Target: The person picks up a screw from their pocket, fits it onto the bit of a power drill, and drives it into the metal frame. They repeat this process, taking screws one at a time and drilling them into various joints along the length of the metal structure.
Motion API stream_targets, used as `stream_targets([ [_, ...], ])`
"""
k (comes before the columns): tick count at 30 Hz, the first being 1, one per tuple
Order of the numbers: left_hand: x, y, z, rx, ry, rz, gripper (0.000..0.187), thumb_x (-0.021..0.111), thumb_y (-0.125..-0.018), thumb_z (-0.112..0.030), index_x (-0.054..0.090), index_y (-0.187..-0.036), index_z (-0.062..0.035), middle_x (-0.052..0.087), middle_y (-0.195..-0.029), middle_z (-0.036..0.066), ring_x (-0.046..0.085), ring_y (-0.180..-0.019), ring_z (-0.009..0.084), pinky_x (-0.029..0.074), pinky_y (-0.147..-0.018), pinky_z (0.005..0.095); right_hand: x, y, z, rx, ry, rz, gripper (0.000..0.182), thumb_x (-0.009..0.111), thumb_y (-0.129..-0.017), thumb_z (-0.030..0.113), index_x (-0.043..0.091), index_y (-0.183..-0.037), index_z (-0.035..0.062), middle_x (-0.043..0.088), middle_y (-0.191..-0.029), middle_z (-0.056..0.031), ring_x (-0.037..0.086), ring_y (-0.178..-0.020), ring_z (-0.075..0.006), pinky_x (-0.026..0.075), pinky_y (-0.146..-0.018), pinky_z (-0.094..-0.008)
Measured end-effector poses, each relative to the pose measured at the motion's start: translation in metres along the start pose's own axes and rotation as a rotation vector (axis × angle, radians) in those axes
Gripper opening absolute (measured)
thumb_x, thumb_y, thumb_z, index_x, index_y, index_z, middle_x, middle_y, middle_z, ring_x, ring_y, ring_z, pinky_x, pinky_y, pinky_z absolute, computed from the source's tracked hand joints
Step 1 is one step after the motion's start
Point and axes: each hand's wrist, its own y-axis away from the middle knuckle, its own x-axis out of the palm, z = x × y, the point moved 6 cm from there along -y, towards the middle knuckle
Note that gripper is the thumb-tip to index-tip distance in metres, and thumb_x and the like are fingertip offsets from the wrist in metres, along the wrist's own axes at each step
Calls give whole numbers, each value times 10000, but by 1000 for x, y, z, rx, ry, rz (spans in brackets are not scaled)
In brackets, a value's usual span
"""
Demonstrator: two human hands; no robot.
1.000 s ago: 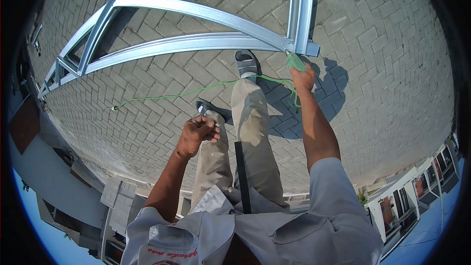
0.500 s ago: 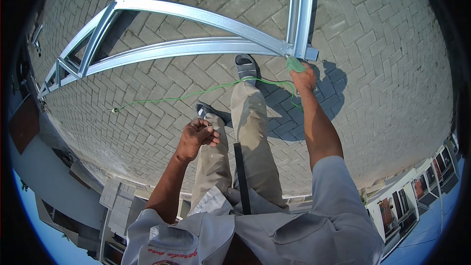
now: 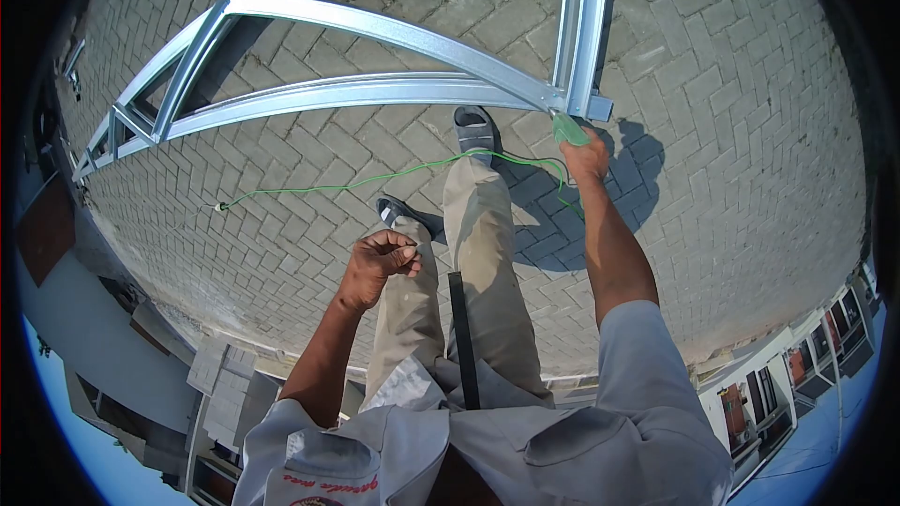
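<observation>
My right hand is wrapped round a green power drill. The drill's front end meets the lower corner joint of a silvery metal roof truss, where the slanting bar joins the bottom and upright members. Whether its tip touches a screw is too small to make out. My left hand hovers over my left shin, thumb and fingers curled together in a pinch. Anything between those fingers is hidden. A green cord runs across the paving, past my right foot, towards my right hand.
The truss lies flat on herringbone paving. My sandalled feet stand just below its bottom member, with the cord crossing by the right sandal. A light plug end lies on the left. House fronts border the paving.
The view has shifted very slightly. My right hand keeps the drill at the same truss joint, its wrist slightly turned. My left hand stays pinched in nearly the same spot.
</observation>
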Motion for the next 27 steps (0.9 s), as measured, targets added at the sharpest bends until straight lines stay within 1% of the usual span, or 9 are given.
stream_targets([
  [8,4,1,1,-24,26,16,149,748,-961,-102,691,-1015,25,727,-908,108,722,-805,196,596,-731,325,-6,3,6,-23,92,84,596,782,-737,338,691,-1299,162,738,-1203,-162,699,-1122,-373,558,-946,-456],
  [9,4,-1,-3,-22,22,20,147,747,-962,-103,694,-1015,23,728,-908,108,721,-805,195,595,-732,325,-4,-3,10,-23,70,65,598,781,-738,339,690,-1304,169,737,-1208,-160,697,-1128,-372,558,-949,-455],
  [12,0,-3,2,10,-9,16,154,743,-962,-106,698,-1040,19,736,-916,122,736,-816,224,617,-758,372,-2,-6,2,-15,32,38,602,779,-743,342,687,-1318,190,733,-1224,-156,689,-1151,-369,557,-961,-451],
  [14,1,-4,3,22,17,2,157,735,-966,-100,697,-1052,26,736,-923,122,733,-822,225,618,-766,372,4,-3,-8,-24,3,47,601,776,-748,347,686,-1326,208,728,-1236,-156,681,-1172,-366,555,-973,-448],
  [17,-4,-1,6,7,21,-16,155,723,-974,-92,689,-1059,33,736,-935,123,731,-830,226,620,-779,378,3,-12,-6,-11,74,104,589,770,-757,340,687,-1328,224,723,-1249,-160,675,-1186,-361,551,-985,-446],
  [20,-3,-2,-1,25,27,-26,143,715,-979,-88,676,-1047,31,735,-942,124,732,-834,227,622,-789,385,-5,-8,10,-76,187,77,557,786,-757,328,697,-1294,208,753,-1167,-146,702,-1109,-383,561,-935,-471],
  [23,4,3,-16,46,22,-18,137,714,-982,-97,664,-1021,24,734,-940,125,733,-838,227,621,-788,383,-3,-11,6,-253,359,131,561,798,-747,290,698,-1287,179,752,-1176,-143,699,-1116,-386,553,-949,-458],
  [25,2,16,-20,63,51,-27,138,715,-984,-106,660,-1007,19,732,-935,126,733,-840,227,620,-784,379,-1,-23,-15,-280,-77,152,588,818,-730,242,693,-1301,175,748,-1180,-152,703,-1104,-383,552,-948,-450],
  [27,-7,29,-27,99,97,-36,140,714,-986,-114,659,-999,14,731,-929,127,732,-839,224,618,-780,374,-7,-7,-3,-267,-58,143,619,833,-711,211,690,-1310,154,748,-1181,-160,712,-1096,-361,550,-943,-437],
])
